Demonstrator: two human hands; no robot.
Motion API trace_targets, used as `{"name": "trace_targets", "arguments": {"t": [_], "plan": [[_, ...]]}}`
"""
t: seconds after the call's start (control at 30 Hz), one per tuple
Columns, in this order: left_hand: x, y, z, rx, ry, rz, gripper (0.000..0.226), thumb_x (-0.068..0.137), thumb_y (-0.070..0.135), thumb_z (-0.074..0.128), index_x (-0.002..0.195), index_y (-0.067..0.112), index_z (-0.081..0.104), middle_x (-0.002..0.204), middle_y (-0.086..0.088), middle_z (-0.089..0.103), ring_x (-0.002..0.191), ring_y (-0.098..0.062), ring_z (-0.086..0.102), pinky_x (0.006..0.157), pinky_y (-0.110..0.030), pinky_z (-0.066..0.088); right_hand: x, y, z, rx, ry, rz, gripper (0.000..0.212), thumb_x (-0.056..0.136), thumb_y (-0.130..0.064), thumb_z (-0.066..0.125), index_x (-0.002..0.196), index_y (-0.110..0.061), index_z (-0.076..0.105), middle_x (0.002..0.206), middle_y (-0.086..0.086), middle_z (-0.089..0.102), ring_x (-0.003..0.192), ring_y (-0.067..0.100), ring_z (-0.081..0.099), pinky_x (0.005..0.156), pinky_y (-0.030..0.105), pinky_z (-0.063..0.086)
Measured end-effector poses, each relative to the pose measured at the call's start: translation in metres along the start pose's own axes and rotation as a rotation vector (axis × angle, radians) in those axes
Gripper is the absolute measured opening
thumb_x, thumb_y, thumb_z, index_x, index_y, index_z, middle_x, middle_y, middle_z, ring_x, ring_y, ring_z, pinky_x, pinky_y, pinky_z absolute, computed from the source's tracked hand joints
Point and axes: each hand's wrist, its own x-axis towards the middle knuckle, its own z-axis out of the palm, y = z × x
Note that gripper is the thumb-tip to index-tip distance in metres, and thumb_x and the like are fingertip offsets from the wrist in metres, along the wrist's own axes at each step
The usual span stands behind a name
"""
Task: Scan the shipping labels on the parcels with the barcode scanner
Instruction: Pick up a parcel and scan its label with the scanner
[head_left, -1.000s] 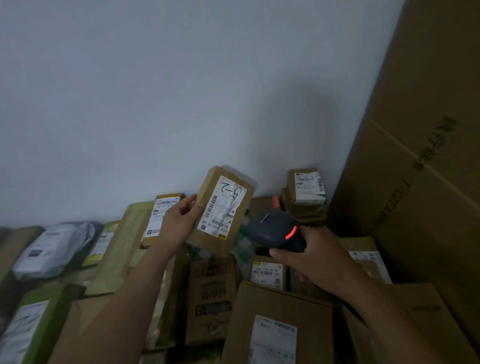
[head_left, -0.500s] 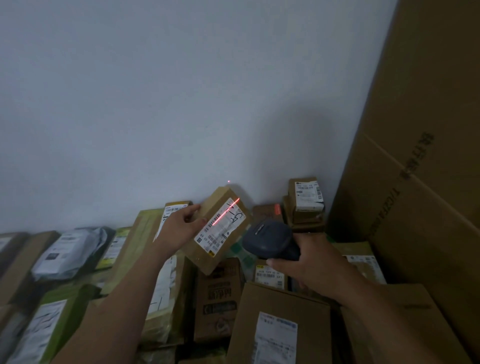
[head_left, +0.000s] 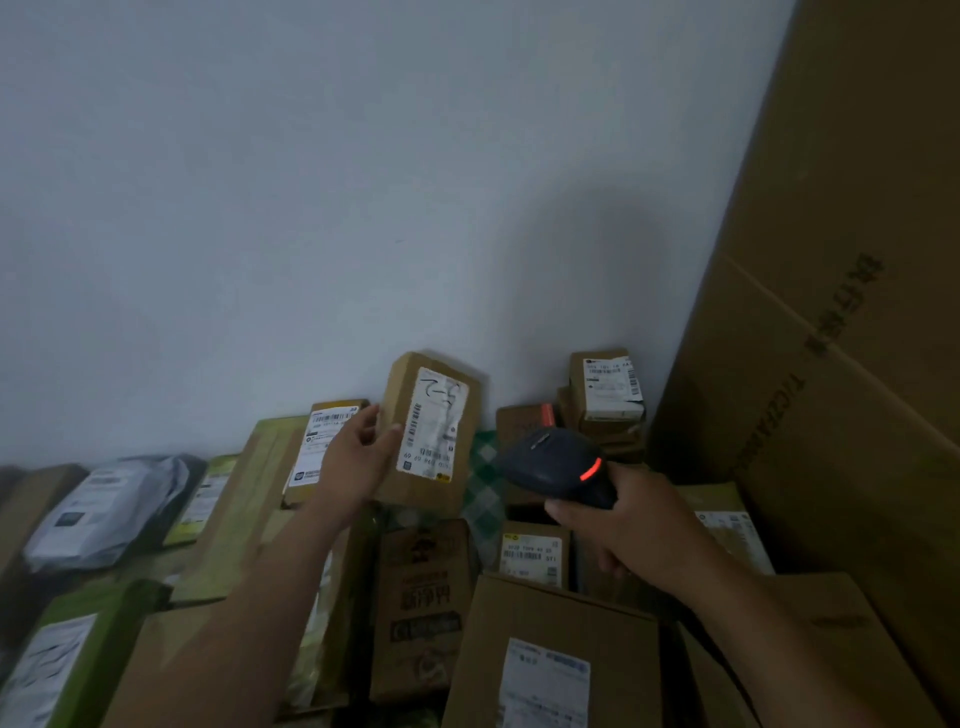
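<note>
Parcels crowd the whole surface under the person's arms, edge to edge; closest in, a brown carton (head_left: 524, 608) with a white label lies flat at the bottom, and a green box (head_left: 111, 618) sits at the lower left corner; just beyond them a printed brown box (head_left: 423, 597) stands between the two forearms, and a small labelled box (head_left: 532, 553) is tucked under the right wrist. Further out, the right hand (head_left: 631, 525) has its fingers wrapped tight round the grip of the barcode scanner (head_left: 556, 465), a red light glowing on the back of its dark head; the head is turned towards the held parcel (head_left: 441, 493), close to its right edge but apart from it, with a strip of green checked material (head_left: 485, 483) showing in the gap. The left hand (head_left: 358, 462) grasps that parcel by its left edge, thumb on the front face, fingers behind; it is lifted clear of the pile, nearly upright, its shipping label (head_left: 434, 423) facing the person. At the far right small boxes (head_left: 605, 389) are stacked against the wall (head_left: 311, 182); the only open room is the air above the pile in front of that wall, and a huge carton (head_left: 831, 312) closes off the right side with its slanting edge.
</note>
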Motion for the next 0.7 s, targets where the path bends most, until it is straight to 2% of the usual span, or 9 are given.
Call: {"name": "trace_targets", "arguments": {"t": [0.07,0.13,0.23,0.37,0.47,0.53,0.6,0.7], "plan": [[0.005,-0.008,0.015,-0.027,0.036,-0.051,0.058,0.099,0.034,0.056,0.152,0.02,0.036,0.134,-0.01,0.06,0.108,-0.027,0.063,0.09,-0.051,0.055,0.004,0.009,-0.003,0.079,0.04,0.068,0.02,0.087,-0.035,0.072,0.077,-0.02,0.064,0.046,0.002,0.061,0.037,0.011,0.054,0.041,0.02,0.043],[0.011,-0.018,0.03,-0.049,0.039,-0.111,0.058,0.1,0.033,0.054,0.152,0.02,0.033,0.134,-0.011,0.06,0.111,-0.028,0.063,0.091,-0.051,0.055,0.008,0.019,-0.005,0.145,0.074,0.128,0.03,0.086,-0.038,0.072,0.073,-0.011,0.064,0.049,0.009,0.061,0.04,0.019,0.055,0.042,0.025,0.045],[0.021,-0.033,0.052,-0.054,0.021,-0.188,0.054,0.101,0.03,0.051,0.151,0.018,0.033,0.129,-0.01,0.061,0.1,-0.022,0.062,0.073,-0.037,0.055,0.014,0.035,-0.004,0.184,0.109,0.169,0.031,0.086,-0.039,0.072,0.077,-0.01,0.065,0.051,0.008,0.063,0.042,0.02,0.058,0.043,0.026,0.047],[0.036,-0.053,0.074,-0.027,-0.009,-0.27,0.047,0.101,0.023,0.05,0.146,0.014,0.039,0.093,0.007,0.057,0.075,-0.008,0.058,0.062,-0.025,0.047,0.02,0.052,0.001,0.142,0.098,0.206,0.036,0.086,-0.042,0.071,0.077,-0.008,0.065,0.052,0.008,0.064,0.042,0.02,0.059,0.043,0.027,0.048],[0.045,-0.067,0.082,0.058,-0.044,-0.252,0.043,0.102,0.022,0.05,0.143,0.014,0.043,0.086,0.011,0.053,0.072,-0.003,0.057,0.054,-0.02,0.043,0.023,0.058,0.003,0.16,0.075,0.246,0.04,0.085,-0.042,0.07,0.074,-0.004,0.066,0.054,0.016,0.064,0.043,0.022,0.058,0.045,0.027,0.049],[0.049,-0.073,0.084,0.115,-0.055,-0.233,0.042,0.102,0.022,0.05,0.143,0.014,0.043,0.089,0.009,0.055,0.072,-0.003,0.055,0.055,-0.02,0.043,0.024,0.059,0.004,0.181,0.073,0.258,0.039,0.086,-0.04,0.07,0.076,-0.003,0.066,0.058,0.018,0.064,0.043,0.022,0.058,0.045,0.027,0.048],[0.051,-0.074,0.085,0.157,-0.095,-0.222,0.041,0.101,0.02,0.052,0.14,0.013,0.047,0.102,-0.001,0.064,0.078,-0.007,0.059,0.062,-0.024,0.049,0.024,0.059,0.004,0.199,0.08,0.254,0.036,0.087,-0.038,0.07,0.078,-0.003,0.066,0.062,0.017,0.066,0.045,0.022,0.058,0.045,0.028,0.048],[0.047,-0.065,0.085,0.216,-0.154,-0.163,0.039,0.098,0.015,0.057,0.136,0.013,0.052,0.106,-0.001,0.067,0.084,-0.011,0.063,0.072,-0.029,0.056,0.023,0.057,0.003,0.176,0.07,0.262,0.038,0.087,-0.04,0.07,0.077,-0.004,0.066,0.057,0.011,0.065,0.045,0.021,0.059,0.044,0.025,0.049]]}}
